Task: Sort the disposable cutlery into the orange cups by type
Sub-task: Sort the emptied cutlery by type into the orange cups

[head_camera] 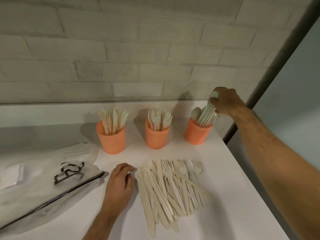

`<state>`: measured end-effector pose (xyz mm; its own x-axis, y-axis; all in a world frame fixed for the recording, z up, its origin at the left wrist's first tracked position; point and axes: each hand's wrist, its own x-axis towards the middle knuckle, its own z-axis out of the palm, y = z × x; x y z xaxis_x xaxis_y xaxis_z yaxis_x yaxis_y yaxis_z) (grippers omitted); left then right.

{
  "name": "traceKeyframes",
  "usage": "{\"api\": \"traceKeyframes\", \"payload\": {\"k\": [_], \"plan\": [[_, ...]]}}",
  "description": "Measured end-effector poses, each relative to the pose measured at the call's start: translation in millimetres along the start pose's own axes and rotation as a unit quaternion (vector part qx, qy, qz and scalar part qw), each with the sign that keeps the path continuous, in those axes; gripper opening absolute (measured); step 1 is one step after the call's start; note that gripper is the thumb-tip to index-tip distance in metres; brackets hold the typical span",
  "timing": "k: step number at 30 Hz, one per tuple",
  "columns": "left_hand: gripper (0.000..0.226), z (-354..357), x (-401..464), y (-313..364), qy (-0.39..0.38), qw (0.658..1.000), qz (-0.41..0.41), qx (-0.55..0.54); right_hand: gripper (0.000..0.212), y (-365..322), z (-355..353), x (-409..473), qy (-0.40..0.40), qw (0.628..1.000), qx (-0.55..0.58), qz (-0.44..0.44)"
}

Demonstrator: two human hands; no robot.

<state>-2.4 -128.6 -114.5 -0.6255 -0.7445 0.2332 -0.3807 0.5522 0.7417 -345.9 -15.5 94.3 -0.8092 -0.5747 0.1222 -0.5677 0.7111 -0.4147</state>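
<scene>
The right hand (225,101) is up at the far right, right over the orange dotted plastic cup with spoons (198,132). Its fingers are pinched around a small bunch of pale wooden spoons (207,113). The spoons stand nearly upright, tipped a little to the left, with their lower ends already down inside the cup. So the cup is straight below the grip, and I think the hand only has to let go. The left hand (119,184) lies flat on the white table (225,196), fingers loosely curled and holding nothing, just left of the mixed pile of pale wooden knives, forks and spoons (169,189). The pieces in that pile point from near to far. This hand is much nearer the pile, so it could pick next. To the left stand the orange cup of forks (157,135) and the orange cup of knives (110,141). A clear plastic zip bag (43,179) lies at the near left. A pale brick wall (121,49) is behind the table.
</scene>
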Motion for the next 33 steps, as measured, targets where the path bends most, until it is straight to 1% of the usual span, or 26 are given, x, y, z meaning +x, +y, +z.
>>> {"api": "traceKeyframes", "payload": {"k": [2,3,5,6,7,8,9,10,11,12,13,15,16,17,18,19,20,23,25,27,29,31,33], "plan": [[0.034,0,0,0,-0.002,1.0,-0.001,0.006,0.024,-2,9,-3,-0.031,0.999,0.006,0.011],[0.035,-1,0,-1,0.0,1.0,0.001,0.007,0.032,-4,11,-6,-0.063,0.998,0.004,0.015],[0.034,-2,1,0,0.005,1.0,0.005,0.003,0.063,-6,7,-14,-0.127,0.991,-0.015,0.029],[0.032,-4,1,2,0.002,1.0,-0.003,0.001,0.076,-7,3,-19,-0.141,0.989,-0.03,0.035],[0.029,-6,1,5,0.001,1.0,-0.012,0.004,0.083,-8,0,-26,-0.134,0.989,-0.045,0.034],[0.025,-7,0,8,0.002,0.999,-0.022,0.023,0.083,-9,-3,-35,-0.103,0.993,-0.059,0.025],[0.021,-10,-1,12,0.002,0.998,-0.033,0.06,0.077,-8,-4,-46,-0.056,0.996,-0.063,0.005],[0.025,-13,-4,17,-0.016,0.992,-0.042,0.12,0.063,-8,-2,-60,-0.007,0.998,-0.052,-0.017],[0.035,-18,-8,26,-0.069,0.981,-0.041,0.178,0.045,-7,1,-76,0.023,0.999,-0.026,-0.027],[0.042,-21,-13,38,-0.141,0.963,-0.045,0.227,0.029,-6,8,-94,0.019,1.0,0.0,-0.017],[0.045,-23,-17,49,-0.204,0.942,-0.066,0.258,0.017,-3,17,-112,-0.019,1.0,0.011,0.003],[0.047,-22,-24,66,-0.251,0.925,-0.14,0.248,0.009,8,42,-142,-0.154,0.987,0.0,0.051],[0.045,-18,-27,72,-0.251,0.927,-0.157,0.23,0.013,14,56,-155,-0.213,0.975,-0.009,0.069],[0.044,-14,-28,78,-0.251,0.931,-0.15,0.22,0.022,19,68,-165,-0.25,0.965,-0.021,0.078],[0.046,-9,-29,81,-0.247,0.932,-0.15,0.219,0.03,24,80,-173,-0.268,0.959,-0.035,0.08],[0.051,-5,-29,84,-0.237,0.935,-0.148,0.219,0.034,27,90,-180,-0.272,0.958,-0.044,0.082],[0.055,-2,-29,85,-0.23,0.938,-0.153,0.21,0.032,29,97,-186,-0.267,0.959,-0.045,0.085],[0.058,3,-28,89,-0.221,0.941,-0.169,0.195,0.012,32,107,-197,-0.239,0.966,-0.022,0.092],[0.06,3,-27,95,-0.217,0.942,-0.177,0.184,0.009,29,108,-199,-0.211,0.972,0.01,0.102],[0.068,6,-24,99,-0.213,0.94,-0.193,0.183,0.021,21,110,-199,-0.188,0.975,0.043,0.106],[0.071,10,-21,100,-0.221,0.935,-0.205,0.185,0.037,7,115,-201,-0.199,0.972,0.052,0.113],[0.065,12,-17,100,-0.223,0.935,-0.218,0.169,0.042,-3,121,-203,-0.198,0.972,0.037,0.123],[0.05,11,-12,98,-0.219,0.939,-0.22,0.151,0.043,-8,125,-203,-0.181,0.974,0.035,0.129]]}}
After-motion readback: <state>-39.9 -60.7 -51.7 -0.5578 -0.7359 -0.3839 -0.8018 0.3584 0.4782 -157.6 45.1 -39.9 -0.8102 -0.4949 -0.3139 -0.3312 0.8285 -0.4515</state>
